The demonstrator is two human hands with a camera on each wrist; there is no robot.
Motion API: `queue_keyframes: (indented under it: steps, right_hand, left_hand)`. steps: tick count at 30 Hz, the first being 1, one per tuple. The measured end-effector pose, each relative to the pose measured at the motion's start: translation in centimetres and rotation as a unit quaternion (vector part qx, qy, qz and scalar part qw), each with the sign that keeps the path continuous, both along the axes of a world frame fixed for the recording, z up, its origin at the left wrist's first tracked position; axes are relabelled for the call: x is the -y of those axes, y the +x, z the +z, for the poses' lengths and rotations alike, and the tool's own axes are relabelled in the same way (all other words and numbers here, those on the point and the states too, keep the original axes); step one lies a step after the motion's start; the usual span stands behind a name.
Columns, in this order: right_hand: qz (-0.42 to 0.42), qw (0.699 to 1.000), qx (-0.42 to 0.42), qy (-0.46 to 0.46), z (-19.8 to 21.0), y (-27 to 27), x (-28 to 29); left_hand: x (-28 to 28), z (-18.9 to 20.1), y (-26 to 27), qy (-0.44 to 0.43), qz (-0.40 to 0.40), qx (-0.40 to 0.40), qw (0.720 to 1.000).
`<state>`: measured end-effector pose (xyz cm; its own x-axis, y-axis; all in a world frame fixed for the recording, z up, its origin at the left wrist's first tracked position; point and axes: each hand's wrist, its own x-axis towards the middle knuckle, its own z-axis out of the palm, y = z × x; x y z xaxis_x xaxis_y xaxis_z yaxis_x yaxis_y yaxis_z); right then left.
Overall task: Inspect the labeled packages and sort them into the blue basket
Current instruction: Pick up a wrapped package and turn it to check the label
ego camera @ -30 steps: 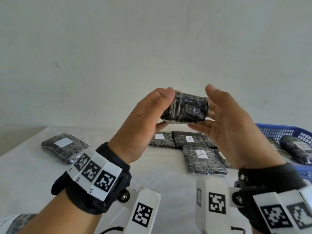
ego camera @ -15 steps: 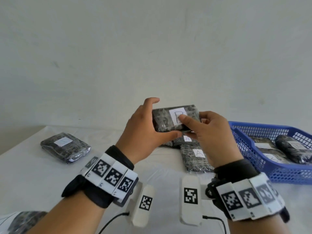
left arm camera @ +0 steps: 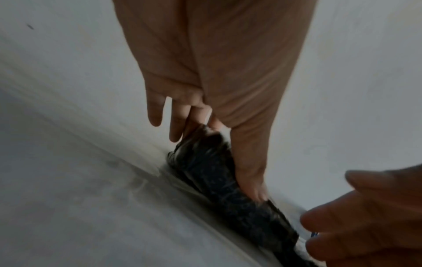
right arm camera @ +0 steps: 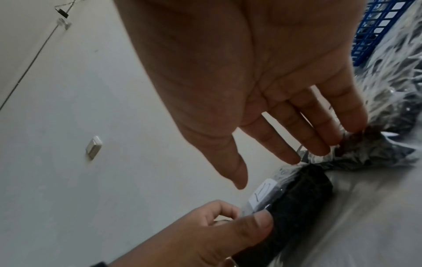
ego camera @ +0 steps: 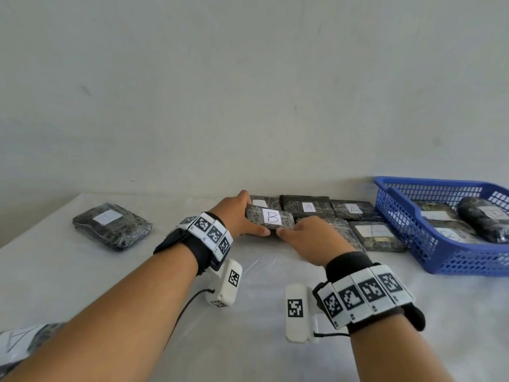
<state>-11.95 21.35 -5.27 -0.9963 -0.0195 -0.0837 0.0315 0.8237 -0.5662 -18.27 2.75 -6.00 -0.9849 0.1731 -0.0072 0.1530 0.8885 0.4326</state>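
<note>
It looked like a plain sorting station: a bare white wall (ego camera: 248, 92), a white-covered table (ego camera: 82, 271), lettered wrapped packages (ego camera: 308, 206), a blue basket (ego camera: 399, 216)

The package (ego camera: 268, 220) is dark and wrapped in glossy, crinkled clear plastic film, with a matt white paper label (ego camera: 272, 216) stuck on top. The blue basket (ego camera: 396, 216) is smooth moulded plastic mesh, standing on a table (ego camera: 82, 271) covered in a smooth, faintly shiny white sheet.

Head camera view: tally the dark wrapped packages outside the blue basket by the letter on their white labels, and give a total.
Dark plastic-wrapped packages labelled A: 4
Package labelled B: 1
Packages with no readable letter: 3
Total: 8
</note>
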Motion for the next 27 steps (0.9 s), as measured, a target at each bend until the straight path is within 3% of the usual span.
queue_keyframes:
  steps: [4,9,15,21,23,27]
  right_hand:
    - [0.015,1.000,0.003,0.021,-0.1,-0.2,0.2]
    - [0.033,0.998,-0.001,0.053,0.7,0.6,1.6]
    - [0.222,0.965,0.033,0.138,3.4,4.3,9.5]
    - [0.344,0.929,0.069,0.116,3.1,9.4,17.8]
    - [0.374,0.915,0.094,0.119,2.0,10.7,20.0]
    - [0.392,0.905,0.062,0.153,0.4,11.8,23.4]
  left_hand:
    - [-0.5,-0.1,-0.7,-0.043,-0.001,0.005,0.999]
    - [0.3,1.2,1.5,-0.011,-0.012,0.012,1.000]
    - [7.7,5.9,8.0,-0.025,0.034,0.013,0.999]
    - [16.3,6.5,16.0,-0.168,0.080,0.108,0.977]
    - [18.4,5.9,18.1,-0.185,0.093,0.162,0.965]
    - [21.0,4.9,20.5,-0.211,0.091,0.212,0.950]
